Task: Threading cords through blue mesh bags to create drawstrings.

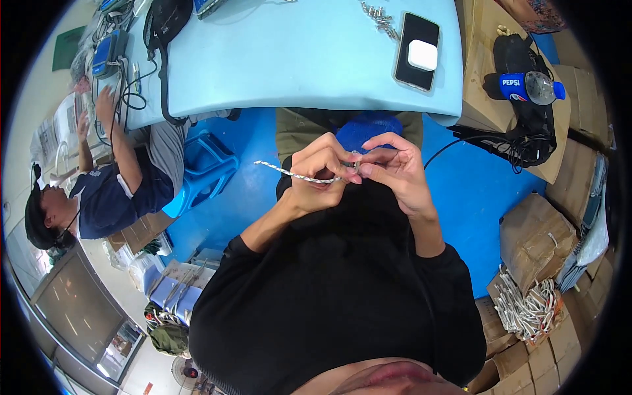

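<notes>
Both my hands are close together in front of my chest, just off the table's near edge. My left hand (pixel 318 172) is closed round a thin white braided cord (pixel 284 172) with dark flecks. One end of the cord sticks out to the left, and the other runs to my fingertips. Thumb and fingers of my right hand (pixel 403 174) pinch at that end, touching the left fingertips. A small shiny piece (pixel 356 166) shows between the two hands, mostly hidden by fingers; its kind cannot be made out.
On the light blue table (pixel 283 59) lie small metal parts (pixel 380 18) and a phone (pixel 409 71) with a white case (pixel 422 55) on it. A bottle (pixel 540 89) rests at right. A co-worker (pixel 108 197) sits at left near a blue stool (pixel 205 168). A box of cords (pixel 526 306) stands lower right.
</notes>
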Demonstrator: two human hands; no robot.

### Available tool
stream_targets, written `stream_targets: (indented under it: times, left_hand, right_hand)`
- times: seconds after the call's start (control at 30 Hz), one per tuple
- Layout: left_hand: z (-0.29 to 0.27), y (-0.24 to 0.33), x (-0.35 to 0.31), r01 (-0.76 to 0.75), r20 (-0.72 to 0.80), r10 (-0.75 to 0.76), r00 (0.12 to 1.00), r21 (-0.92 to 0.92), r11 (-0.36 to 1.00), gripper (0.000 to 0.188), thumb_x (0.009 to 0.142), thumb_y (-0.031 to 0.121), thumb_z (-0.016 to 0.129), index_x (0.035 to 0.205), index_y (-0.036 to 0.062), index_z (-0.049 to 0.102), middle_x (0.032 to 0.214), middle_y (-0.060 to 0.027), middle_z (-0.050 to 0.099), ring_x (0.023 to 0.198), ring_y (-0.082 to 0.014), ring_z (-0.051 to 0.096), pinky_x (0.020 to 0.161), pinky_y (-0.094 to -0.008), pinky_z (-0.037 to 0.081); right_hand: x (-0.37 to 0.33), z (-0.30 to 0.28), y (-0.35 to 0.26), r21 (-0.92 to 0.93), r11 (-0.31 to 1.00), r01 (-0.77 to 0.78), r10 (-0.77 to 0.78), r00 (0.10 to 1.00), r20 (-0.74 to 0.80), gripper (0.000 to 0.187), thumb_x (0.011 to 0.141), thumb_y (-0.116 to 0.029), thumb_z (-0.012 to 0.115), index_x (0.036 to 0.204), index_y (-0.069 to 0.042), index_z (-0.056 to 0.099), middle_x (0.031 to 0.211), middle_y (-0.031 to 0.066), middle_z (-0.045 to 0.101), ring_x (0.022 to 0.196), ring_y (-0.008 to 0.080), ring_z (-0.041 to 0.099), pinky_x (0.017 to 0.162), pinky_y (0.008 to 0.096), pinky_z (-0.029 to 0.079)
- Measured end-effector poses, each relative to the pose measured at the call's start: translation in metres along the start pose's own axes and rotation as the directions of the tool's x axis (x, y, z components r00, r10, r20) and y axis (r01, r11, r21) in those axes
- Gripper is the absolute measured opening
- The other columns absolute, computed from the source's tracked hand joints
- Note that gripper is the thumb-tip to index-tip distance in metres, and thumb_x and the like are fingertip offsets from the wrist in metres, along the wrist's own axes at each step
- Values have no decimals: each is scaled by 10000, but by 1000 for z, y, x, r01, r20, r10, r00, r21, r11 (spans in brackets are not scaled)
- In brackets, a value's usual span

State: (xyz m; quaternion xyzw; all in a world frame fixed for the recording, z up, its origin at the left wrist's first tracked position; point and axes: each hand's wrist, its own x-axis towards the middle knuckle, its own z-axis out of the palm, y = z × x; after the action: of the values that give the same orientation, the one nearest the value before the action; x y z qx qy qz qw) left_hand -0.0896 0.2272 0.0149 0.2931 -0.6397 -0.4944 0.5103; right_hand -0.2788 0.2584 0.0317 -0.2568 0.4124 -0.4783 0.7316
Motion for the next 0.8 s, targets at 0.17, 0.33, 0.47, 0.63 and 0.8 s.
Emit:
stream_targets:
  times: [0.17,0.33,0.47,0.63,0.8]
  left_hand:
    - [-1,0,3,-45,20,44,999,34,998,235,717,-216,694,749,1,610,894,-172,665,684,-151,690,583,-253,598]
    - [0,0,5,-41,15,41,999,34,999,245,719,-212,707,748,3,595,890,-170,665,686,-157,692,579,-260,594]
    - [1,1,5,-58,13,57,998,35,998,259,711,-205,728,744,12,589,896,-168,671,692,-157,692,568,-259,578]
    - [0,3,4,-56,16,55,998,83,995,289,691,-179,776,730,38,591,880,-144,688,698,-160,670,586,-265,543]
    - [-1,10,8,-40,-20,43,999,117,992,324,676,-132,825,709,58,565,838,-130,703,686,-168,650,608,-277,524]
  right_hand:
    - [1,-3,-2,-88,995,48,-48,999,3,292,878,58,766,1144,3,659,997,129,750,973,156,724,875,273,596]
    - [-2,1,-5,-81,994,73,-74,997,-11,277,880,77,752,1131,17,652,1016,136,747,972,154,725,859,271,604]
    - [-2,2,-4,-101,989,107,-109,994,-9,273,876,81,753,1120,23,646,1011,135,746,964,154,728,856,274,607]
    - [-6,7,-3,-178,970,166,-181,980,-76,299,842,114,773,1072,16,609,982,125,744,955,161,733,858,280,607]
    - [-10,20,0,-262,909,325,-359,929,-89,309,840,112,781,1053,8,582,959,122,738,949,161,734,860,286,603]
